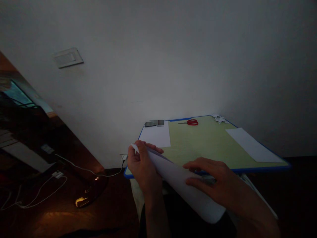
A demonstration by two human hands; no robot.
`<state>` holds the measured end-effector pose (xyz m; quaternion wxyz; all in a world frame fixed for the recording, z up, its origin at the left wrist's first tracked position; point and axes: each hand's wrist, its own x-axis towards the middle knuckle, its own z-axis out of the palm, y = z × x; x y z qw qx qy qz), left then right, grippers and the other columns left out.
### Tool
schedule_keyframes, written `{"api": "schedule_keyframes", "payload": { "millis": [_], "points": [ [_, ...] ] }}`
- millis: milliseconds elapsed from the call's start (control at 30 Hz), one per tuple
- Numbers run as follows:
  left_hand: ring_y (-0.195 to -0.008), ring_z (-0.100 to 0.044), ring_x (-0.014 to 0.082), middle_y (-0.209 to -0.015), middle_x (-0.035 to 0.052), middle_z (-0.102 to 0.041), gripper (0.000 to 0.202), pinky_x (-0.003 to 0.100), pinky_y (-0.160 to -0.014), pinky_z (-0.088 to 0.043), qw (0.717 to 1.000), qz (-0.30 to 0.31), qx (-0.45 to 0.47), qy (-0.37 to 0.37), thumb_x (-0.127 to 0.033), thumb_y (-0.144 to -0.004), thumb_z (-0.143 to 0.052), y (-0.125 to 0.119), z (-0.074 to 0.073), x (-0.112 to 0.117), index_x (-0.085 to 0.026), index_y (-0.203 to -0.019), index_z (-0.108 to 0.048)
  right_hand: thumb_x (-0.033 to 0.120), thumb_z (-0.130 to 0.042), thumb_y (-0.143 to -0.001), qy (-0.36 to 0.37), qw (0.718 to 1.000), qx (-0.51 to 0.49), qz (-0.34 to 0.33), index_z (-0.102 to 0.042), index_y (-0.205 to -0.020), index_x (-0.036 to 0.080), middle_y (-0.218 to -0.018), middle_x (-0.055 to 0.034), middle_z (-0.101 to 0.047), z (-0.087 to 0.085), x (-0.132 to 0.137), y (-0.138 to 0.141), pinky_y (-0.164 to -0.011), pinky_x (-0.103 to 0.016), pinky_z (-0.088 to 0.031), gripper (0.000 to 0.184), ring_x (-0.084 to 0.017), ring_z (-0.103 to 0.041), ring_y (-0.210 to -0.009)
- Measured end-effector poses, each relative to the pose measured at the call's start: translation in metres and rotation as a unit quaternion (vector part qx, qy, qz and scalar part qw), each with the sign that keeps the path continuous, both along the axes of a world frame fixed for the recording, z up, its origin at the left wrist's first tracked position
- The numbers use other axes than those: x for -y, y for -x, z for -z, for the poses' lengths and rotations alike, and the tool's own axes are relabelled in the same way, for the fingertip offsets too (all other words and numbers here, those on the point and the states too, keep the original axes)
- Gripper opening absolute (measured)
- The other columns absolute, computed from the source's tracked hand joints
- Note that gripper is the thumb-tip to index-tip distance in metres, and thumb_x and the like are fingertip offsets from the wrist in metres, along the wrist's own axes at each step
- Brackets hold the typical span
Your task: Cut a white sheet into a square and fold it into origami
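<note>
Facing a pale green, blue-edged worktop [203, 145] set against a grey-white wall [158, 66]. Can trace green surface between a flat white paper sheet [158, 137] at left and a second flat white sheet [252, 145] along the right edge, with red-handled metal scissors [192, 122] near the far edge. Holding a long, curved piece of white paper [175, 177] across the near edge, with left hand [143, 163] closed round its left end and right hand [213, 175] half open, thumb against the paper. Cannot read the dark, flat, blurred device [150, 124] at the left sheet's far edge.

This looks like a home, with a small blue-edged table [203, 142] against a plain wall [158, 66] and trailing cables [106, 176].
</note>
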<state>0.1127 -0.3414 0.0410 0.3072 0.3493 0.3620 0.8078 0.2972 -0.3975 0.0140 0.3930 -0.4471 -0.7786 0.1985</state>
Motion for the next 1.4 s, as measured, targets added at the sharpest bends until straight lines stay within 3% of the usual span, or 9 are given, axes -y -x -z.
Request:
{"api": "schedule_keyframes", "payload": {
  "millis": [100,233,367,467,567,733,1033,1233,1400],
  "points": [
    [-0.05,-0.066,0.0128,-0.067,-0.0045,-0.065,0.039,0.019,-0.045,-0.05,1.0,-0.008,-0.004,0.004,-0.057,-0.093,-0.071,-0.002,0.001,0.0,-0.021,-0.092,-0.055,0.033,-0.069,-0.1,-0.013,1.0,0.01,0.018,-0.076,-0.102,0.03,-0.098,0.0021,-0.079,0.001,0.0,0.0,-0.082,-0.032,-0.056,0.008,-0.019,-0.074,-0.092],
    [-0.053,-0.068,0.0139,-0.071,-0.0027,-0.067,0.039,0.021,-0.047,-0.053,1.0,0.017,-0.026,-0.001,-0.06,-0.096,-0.065,-0.001,0.005,-0.003,-0.021,-0.097,-0.059,0.029,-0.066,-0.101,-0.033,0.999,0.021,0.033,-0.076,-0.093,0.027,-0.091,0.0016,-0.079,-0.003,-0.004,-0.001,-0.077,-0.03,-0.054,0.013,-0.019,-0.074,-0.086],
    [-0.065,-0.074,0.0182,-0.086,0.0017,-0.074,0.038,0.029,-0.058,-0.063,0.99,0.122,-0.058,-0.027,-0.053,-0.093,-0.073,0.009,0.012,-0.008,-0.021,-0.111,-0.062,0.029,-0.066,-0.102,-0.035,0.998,-0.001,0.043,-0.075,-0.089,0.025,-0.091,0.0013,-0.077,-0.008,-0.006,-0.006,-0.077,-0.028,-0.053,0.016,-0.017,-0.072,-0.085],
    [-0.09,-0.078,0.0247,-0.107,0.0097,-0.077,0.057,0.037,-0.076,-0.066,0.966,0.227,-0.097,-0.074,-0.058,-0.088,-0.077,0.02,0.02,-0.011,-0.022,-0.129,-0.06,0.029,-0.066,-0.102,-0.035,0.998,-0.025,0.048,-0.074,-0.09,0.025,-0.091,0.0014,-0.075,-0.01,-0.007,-0.009,-0.077,-0.027,-0.052,0.015,-0.016,-0.07,-0.084],
    [-0.1,-0.077,0.0287,-0.118,0.0143,-0.077,0.072,0.04,-0.082,-0.065,0.944,0.288,-0.136,-0.085,-0.052,-0.082,-0.085,0.028,0.026,-0.013,-0.023,-0.141,-0.056,0.029,-0.067,-0.102,-0.031,0.998,-0.033,0.048,-0.073,-0.088,0.025,-0.089,0.0013,-0.075,-0.009,-0.008,-0.011,-0.076,-0.027,-0.053,0.016,-0.017,-0.07,-0.083],
    [-0.086,-0.078,0.0248,-0.101,0.0094,-0.08,0.049,0.034,-0.073,-0.064,0.956,0.246,-0.149,-0.061,-0.035,-0.086,-0.084,0.029,0.025,-0.011,-0.021,-0.127,-0.063,0.03,-0.068,-0.101,-0.036,0.996,-0.028,0.071,-0.076,-0.098,0.026,-0.098,-0.0009,-0.078,-0.007,-0.01,-0.012,-0.084,-0.032,-0.056,0.01,-0.02,-0.073,-0.091],
    [-0.08,-0.076,0.0205,-0.09,0.0047,-0.079,0.034,0.029,-0.071,-0.06,0.972,0.182,-0.136,-0.058,-0.039,-0.092,-0.078,0.022,0.023,-0.014,-0.021,-0.117,-0.064,0.023,-0.065,-0.103,-0.051,0.995,-0.042,0.077,-0.077,-0.097,0.026,-0.099,-0.0013,-0.074,-0.005,-0.018,-0.012,-0.087,-0.031,-0.054,0.013,-0.018,-0.071,-0.093],
    [-0.079,-0.076,0.0215,-0.094,0.0066,-0.08,0.039,0.032,-0.073,-0.061,0.976,0.179,-0.105,-0.059,-0.041,-0.093,-0.077,0.02,0.021,-0.015,-0.022,-0.122,-0.061,0.025,-0.068,-0.101,-0.074,0.991,-0.076,0.079,-0.079,-0.101,0.025,-0.098,-0.0021,-0.075,-0.007,-0.016,-0.011,-0.085,-0.031,-0.055,0.011,-0.018,-0.072,-0.092],
    [-0.085,-0.075,0.0189,-0.104,0.0098,-0.082,0.048,0.025,-0.073,-0.056,0.976,0.192,-0.104,-0.022,-0.038,-0.088,-0.082,0.021,0.021,-0.015,-0.022,-0.128,-0.063,0.024,-0.071,-0.099,-0.103,0.986,-0.094,0.092,-0.079,-0.105,0.026,-0.1,-0.0019,-0.075,-0.006,-0.014,-0.011,-0.084,-0.03,-0.054,0.01,-0.019,-0.072,-0.093]
  ]
}}
